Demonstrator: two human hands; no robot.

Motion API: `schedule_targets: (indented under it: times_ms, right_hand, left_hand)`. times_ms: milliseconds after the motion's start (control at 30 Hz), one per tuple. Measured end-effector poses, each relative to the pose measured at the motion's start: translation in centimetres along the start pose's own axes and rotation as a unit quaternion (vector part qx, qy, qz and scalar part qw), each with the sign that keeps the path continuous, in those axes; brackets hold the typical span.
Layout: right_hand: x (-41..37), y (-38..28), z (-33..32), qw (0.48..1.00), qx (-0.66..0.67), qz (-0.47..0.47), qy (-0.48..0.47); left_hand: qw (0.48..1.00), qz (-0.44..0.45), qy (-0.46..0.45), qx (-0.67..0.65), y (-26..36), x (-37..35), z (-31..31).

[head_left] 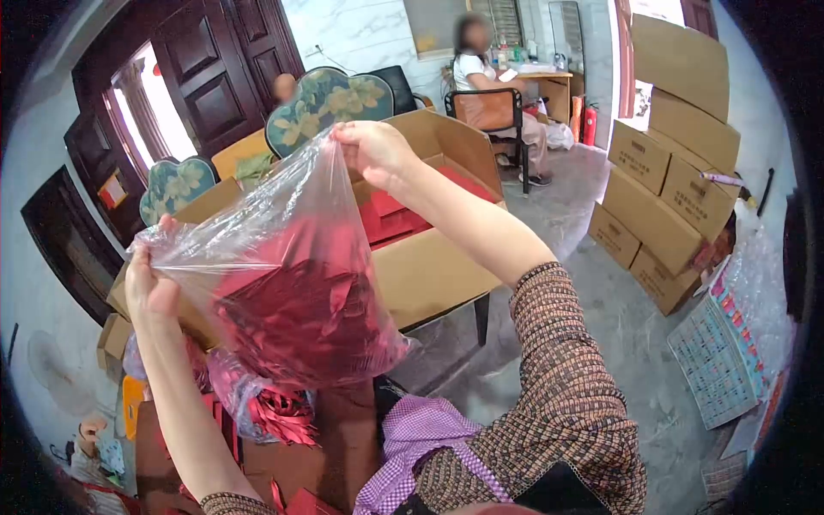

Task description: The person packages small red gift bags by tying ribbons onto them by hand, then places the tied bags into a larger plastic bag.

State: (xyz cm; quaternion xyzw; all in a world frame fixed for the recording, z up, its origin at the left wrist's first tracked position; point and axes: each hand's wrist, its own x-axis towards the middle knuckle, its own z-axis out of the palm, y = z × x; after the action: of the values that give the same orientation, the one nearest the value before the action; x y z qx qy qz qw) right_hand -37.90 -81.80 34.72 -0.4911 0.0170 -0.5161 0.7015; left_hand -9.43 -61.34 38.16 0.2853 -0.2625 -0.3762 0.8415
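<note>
Between my two raised hands hangs a clear plastic bag (300,318) full of red, shiny, flat pieces that look like packets or ribbon. My left hand (153,279) pinches one upper corner of it, on the left. The other top corner is gripped by the fingers of my right hand (371,150), higher up. The bag's top edge is stretched taut between them, and its filled bottom sags above the brown table (343,446). Behind it stands an open cardboard box (438,275) with red packets (395,210) inside.
A second plastic bag (266,399) with red pieces lies on the table. Stacked cartons (644,197) stand at the right, near a blue patterned crate-like item (717,360). A seated person (489,81) is at a desk at the back; another person's hand (92,429) shows lower left.
</note>
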Motion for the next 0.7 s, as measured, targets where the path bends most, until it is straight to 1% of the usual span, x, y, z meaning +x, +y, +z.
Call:
schedule_targets:
  times_ms: [67,133,233,333,400,533,600,700]
  right_hand:
    - [0.0,0.4,0.0,1.000,0.006,-0.012,-0.017]
    - [-0.2,0.4,0.3,1.000,0.008,0.000,-0.007]
    - [-0.3,0.3,0.5,1.000,0.012,0.009,0.001]
    - [-0.3,0.5,0.5,1.000,0.013,0.004,0.000]
    - [-0.3,0.5,0.6,1.000,0.009,0.001,-0.001]
    - [-0.4,0.6,1.2,1.000,0.011,0.009,0.008]
    - [-0.3,0.8,1.6,1.000,0.017,0.013,0.008]
    - [-0.2,1.1,2.2,1.000,0.007,0.006,0.004]
  left_hand:
    - [1.000,0.009,0.006,0.002,0.0,-0.3,0.1]
    - [1.000,0.018,0.014,0.003,0.2,-0.4,-0.1]
    - [1.000,0.004,-0.004,-0.001,0.6,0.0,-0.6]
    - [1.000,0.016,-0.011,0.017,0.6,0.0,-0.6]
    - [0.999,0.031,0.012,0.028,0.5,-0.3,-0.4]
    - [0.999,0.035,0.029,0.014,0.6,-0.5,-0.9]
    - [1.000,0.006,-0.009,0.020,1.1,-0.3,-2.0]
    - [1.000,0.005,-0.017,0.010,1.7,-0.5,-2.8]
